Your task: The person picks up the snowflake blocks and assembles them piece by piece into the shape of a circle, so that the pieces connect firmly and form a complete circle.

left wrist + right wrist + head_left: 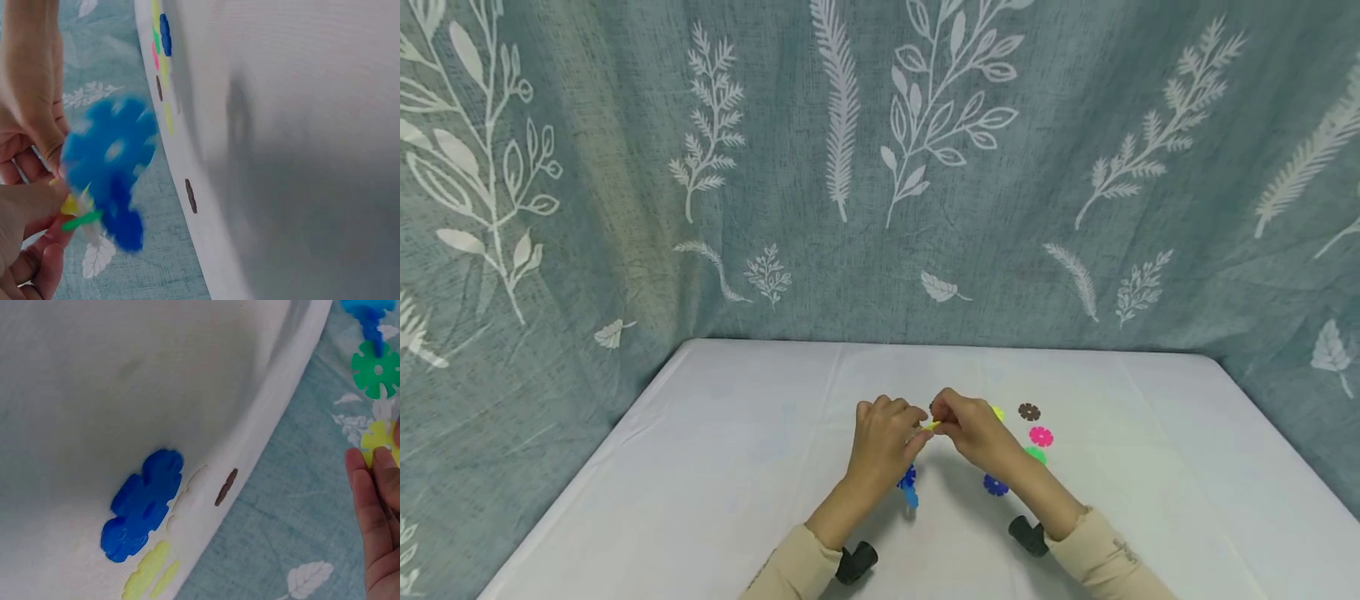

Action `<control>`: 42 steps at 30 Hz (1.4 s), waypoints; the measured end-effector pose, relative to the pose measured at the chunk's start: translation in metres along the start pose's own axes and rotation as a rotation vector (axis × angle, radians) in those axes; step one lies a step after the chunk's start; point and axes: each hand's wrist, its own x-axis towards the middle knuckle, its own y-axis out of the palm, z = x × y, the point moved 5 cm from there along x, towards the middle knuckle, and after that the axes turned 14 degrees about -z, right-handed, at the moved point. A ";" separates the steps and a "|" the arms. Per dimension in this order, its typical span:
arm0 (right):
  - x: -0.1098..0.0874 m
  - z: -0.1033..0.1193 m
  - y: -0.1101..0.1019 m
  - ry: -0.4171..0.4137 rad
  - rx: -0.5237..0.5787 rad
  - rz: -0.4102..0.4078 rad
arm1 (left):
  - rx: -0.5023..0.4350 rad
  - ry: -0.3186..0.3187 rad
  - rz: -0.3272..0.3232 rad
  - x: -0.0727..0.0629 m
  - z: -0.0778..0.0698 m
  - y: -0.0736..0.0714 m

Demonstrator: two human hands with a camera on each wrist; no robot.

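My left hand (883, 437) and right hand (981, 432) meet above the white table, fingertips close together. Between them both pinch a yellow notched snowflake disc (931, 426), at one end of a chain of interlocked plastic discs. Below the left hand hang a dark blue disc (907, 477) and a light blue disc (912, 497). The right wrist view shows a green disc (367, 372) in the same chain, joined through a whitish piece (382, 410) to the yellow one. Fingers cover part of the yellow disc.
Loose discs lie right of the hands on the table (700, 475): brown (1029, 412), pink (1041, 436), green (1037, 454), dark blue (996, 485) and yellow (997, 412). Black wrist devices (857, 563) sit under both forearms. A leaf-patterned curtain (865, 275) stands behind the table.
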 end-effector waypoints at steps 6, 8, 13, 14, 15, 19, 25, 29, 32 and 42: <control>0.009 -0.011 -0.001 0.122 -0.033 0.073 | 0.033 0.009 0.020 0.000 0.001 0.001; 0.014 -0.023 -0.003 0.212 -0.097 0.102 | 0.034 0.004 0.017 0.000 0.003 0.001; 0.021 -0.057 0.005 0.452 -0.260 0.255 | 0.010 -0.016 0.008 -0.001 0.004 0.001; 0.022 -0.062 0.009 0.485 -0.282 0.287 | 0.006 -0.022 0.009 -0.001 0.005 0.001; 0.022 -0.066 0.013 0.518 -0.301 0.316 | 0.002 -0.026 0.011 -0.002 0.005 0.001; 0.022 -0.077 0.029 0.597 -0.355 0.368 | -0.014 -0.040 0.027 -0.004 0.005 0.001; 0.025 -0.079 0.040 0.620 -0.403 0.355 | -0.007 -0.039 0.036 -0.005 0.007 0.001; 0.025 -0.078 0.040 0.612 -0.384 0.308 | -0.014 -0.041 0.039 -0.005 0.009 0.001; 0.024 -0.074 0.037 0.573 -0.327 0.254 | -0.018 -0.042 0.039 -0.006 0.010 0.001; 0.025 -0.046 0.006 0.582 0.033 0.116 | -0.020 -0.072 0.003 -0.002 0.016 -0.001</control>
